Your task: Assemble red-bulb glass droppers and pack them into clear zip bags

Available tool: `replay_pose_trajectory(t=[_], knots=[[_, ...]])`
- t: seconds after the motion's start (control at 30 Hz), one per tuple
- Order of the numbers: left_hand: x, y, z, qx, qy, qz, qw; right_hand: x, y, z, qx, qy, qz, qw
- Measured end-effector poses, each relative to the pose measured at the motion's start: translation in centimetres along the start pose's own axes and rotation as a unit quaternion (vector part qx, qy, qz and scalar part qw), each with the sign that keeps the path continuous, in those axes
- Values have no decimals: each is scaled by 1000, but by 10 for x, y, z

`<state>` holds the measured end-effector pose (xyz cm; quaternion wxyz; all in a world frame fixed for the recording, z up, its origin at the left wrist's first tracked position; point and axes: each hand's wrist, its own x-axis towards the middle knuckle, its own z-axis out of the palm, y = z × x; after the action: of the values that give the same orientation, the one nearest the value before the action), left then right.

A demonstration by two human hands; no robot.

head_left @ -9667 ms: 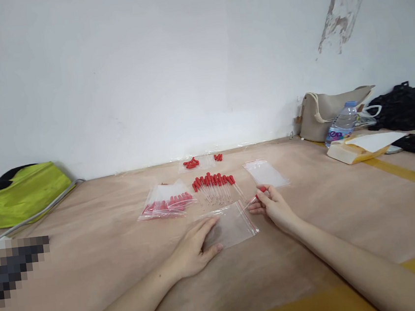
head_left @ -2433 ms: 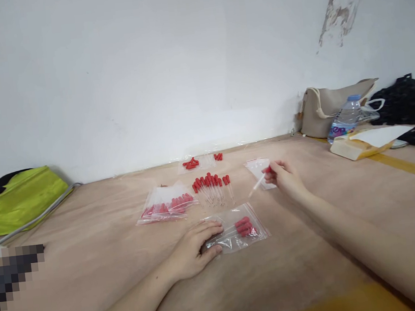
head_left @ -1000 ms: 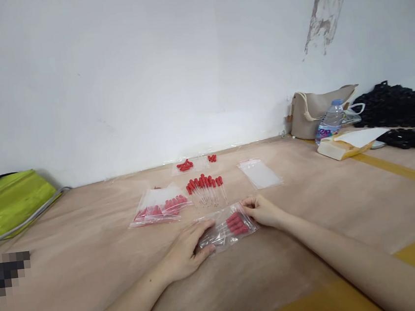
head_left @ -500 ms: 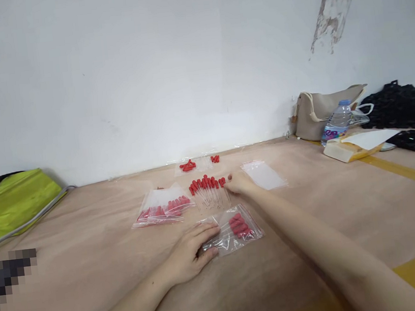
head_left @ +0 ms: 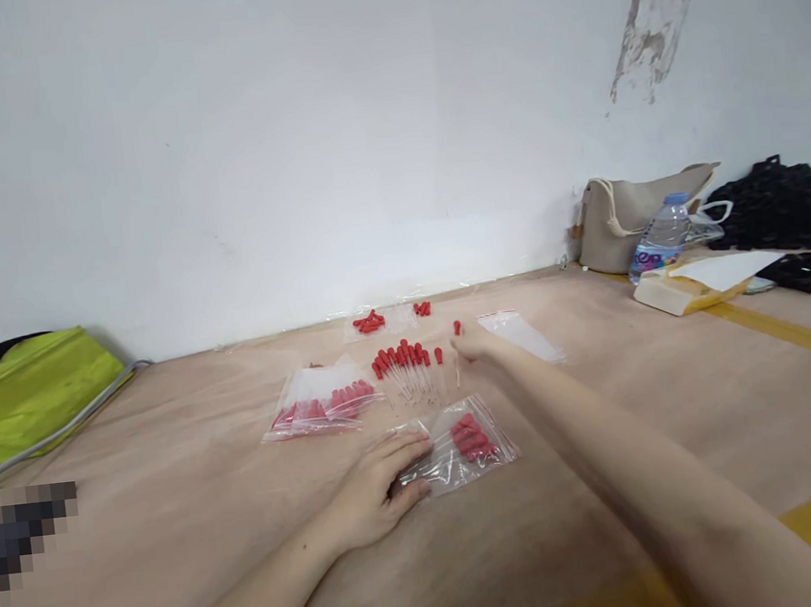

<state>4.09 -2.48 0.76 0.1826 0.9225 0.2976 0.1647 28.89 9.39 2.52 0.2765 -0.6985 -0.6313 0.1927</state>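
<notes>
My left hand (head_left: 385,484) lies with its fingers stretched out over the lower left part of a clear zip bag (head_left: 440,459), which holds several red-bulbed droppers (head_left: 472,438). Pinched in my right hand (head_left: 473,343) is a dropper (head_left: 456,328), its red bulb up and its thin stem pointing down. To the left of that hand a single dropper (head_left: 438,356) lies apart. Beside it a fanned row of droppers (head_left: 405,354) rests with bulbs away from me. Filled zip bags (head_left: 315,409) overlap one another further left.
Loose red bulbs (head_left: 369,322) lie on clear plastic by the wall. Flat zip bags (head_left: 521,335) lie beyond my right forearm. A water bottle (head_left: 660,238), a beige bag (head_left: 611,224) and black items (head_left: 787,205) stand at right; a yellow-green bag (head_left: 31,396) lies at left.
My right hand has taken up one dropper from the right end of the row and moved slightly right with it. My left hand stays on the zip bag.
</notes>
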Motion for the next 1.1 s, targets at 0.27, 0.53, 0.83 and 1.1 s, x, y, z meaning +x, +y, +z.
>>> replay_pose_trajectory(t=[0.27,0.53,0.83,1.1], knots=[[1,2,-2,-16,3,-7,1000,-74,64,-18,282,121,34,951],[0,3,-1,-23,17,-12,1000,-91,55,4,496,147,29,855],[0,3,-2,-24,14,-16,999,-95,60,-1,473,203,-13,857],[0,1,-1,-21,11,-15,1000,-98,58,5,494,179,15,851]])
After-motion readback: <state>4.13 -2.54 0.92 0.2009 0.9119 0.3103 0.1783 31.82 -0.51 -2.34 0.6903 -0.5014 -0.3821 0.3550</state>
